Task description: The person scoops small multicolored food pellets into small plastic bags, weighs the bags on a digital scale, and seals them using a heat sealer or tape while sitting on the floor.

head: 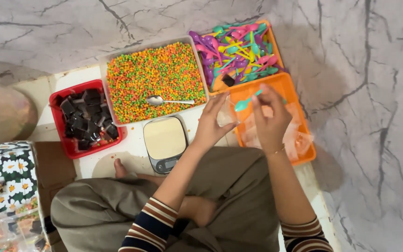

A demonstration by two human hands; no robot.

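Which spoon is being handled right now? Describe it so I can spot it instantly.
Find the lower orange tray, just right of the scale. Above it, the right hand pinches a teal plastic spoon. Unlike the mixed-colour spoons piled in the tray behind, it is alone and held in the air.

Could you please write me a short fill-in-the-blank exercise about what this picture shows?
1. The right hand holds a teal ___.
2. A metal spoon lies in the tub of ___ beads.
3. The dark cubes sit in a ___ tub.
4. The scale stands in front of the ___ tub.

Missing words: spoon; coloured; red; bead
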